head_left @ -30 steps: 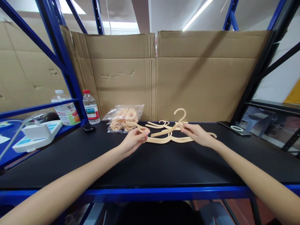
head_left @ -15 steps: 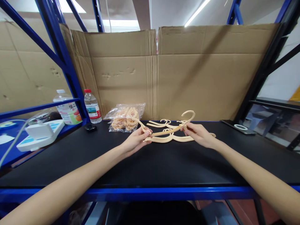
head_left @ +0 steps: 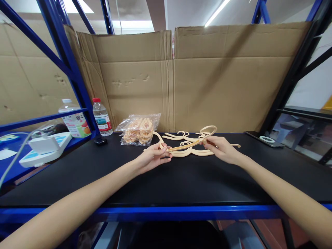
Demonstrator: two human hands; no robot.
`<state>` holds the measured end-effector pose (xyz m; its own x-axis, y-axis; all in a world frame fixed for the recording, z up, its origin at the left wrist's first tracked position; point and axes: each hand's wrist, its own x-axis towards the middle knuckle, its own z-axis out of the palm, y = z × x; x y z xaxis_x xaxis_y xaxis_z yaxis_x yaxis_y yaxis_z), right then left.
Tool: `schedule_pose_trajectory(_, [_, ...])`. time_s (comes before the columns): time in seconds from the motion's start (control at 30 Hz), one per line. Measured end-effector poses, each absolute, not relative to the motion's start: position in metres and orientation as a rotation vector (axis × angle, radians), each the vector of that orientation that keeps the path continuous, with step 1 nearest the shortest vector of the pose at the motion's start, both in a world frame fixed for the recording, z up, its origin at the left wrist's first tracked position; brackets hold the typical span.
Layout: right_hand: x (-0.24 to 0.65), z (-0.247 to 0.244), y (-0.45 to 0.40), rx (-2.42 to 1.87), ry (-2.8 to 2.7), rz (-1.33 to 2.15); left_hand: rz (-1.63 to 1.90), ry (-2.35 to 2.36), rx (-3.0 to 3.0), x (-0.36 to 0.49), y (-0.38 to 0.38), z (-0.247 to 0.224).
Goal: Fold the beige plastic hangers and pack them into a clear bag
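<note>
My left hand (head_left: 152, 158) pinches one end of a cream plastic clothes hanger (head_left: 185, 145), by a curved piece that rises beside the thumb. At its other end my right hand (head_left: 222, 149) grips it between thumb and fingers, where a larger curved hook stands up. The hanger is raised slightly above the black tabletop and tilted, its right end higher. Behind and below it, more cream hangers (head_left: 181, 153) lie flat in two rows, partly covered by the held hanger and my right hand.
A clear plastic bag (head_left: 137, 131) of cream parts lies left of the hangers. Farther left stand a red-capped water bottle (head_left: 102, 117), a small black object (head_left: 100, 140) and a power strip (head_left: 44, 148). A phone (head_left: 271, 142) with a white ring rests at right. Cardboard (head_left: 228, 79) walls the back.
The curved piece at my left hand has turned more upright and the hook at my right hand has tilted. My left fingers have shifted and spread slightly; both hands still hold the hanger.
</note>
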<state>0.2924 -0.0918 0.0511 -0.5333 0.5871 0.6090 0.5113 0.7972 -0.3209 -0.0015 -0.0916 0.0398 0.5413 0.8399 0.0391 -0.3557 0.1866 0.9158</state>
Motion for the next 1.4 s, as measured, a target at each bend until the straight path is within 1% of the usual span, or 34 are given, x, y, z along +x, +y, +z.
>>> schedule_pose_trajectory(0.27, [0.29, 0.053, -0.093, -0.785, -2.254, 0.109, 0.895, 0.548, 1.057, 0.0, -0.091, 0.038])
schedule_pose_trajectory(0.57, [0.287, 0.044, -0.093, -0.804, -2.271, 0.035, 1.033, 0.596, 1.086, 0.001, -0.089, 0.033])
schedule_pose_trajectory(0.87, [0.281, 0.044, -0.097, -0.761, -2.267, -0.069, 1.094, 0.655, 1.091, 0.002, -0.092, 0.035])
schedule_pose_trajectory(1.2, [0.274, 0.041, -0.104, -0.861, -2.241, -0.103, 1.18, 0.672, 1.132, 0.002, -0.088, 0.029])
schedule_pose_trajectory(1.4, [0.274, 0.04, -0.103, -0.862, -2.17, -0.061, 1.216, 0.647, 1.127, 0.002, -0.089, 0.027])
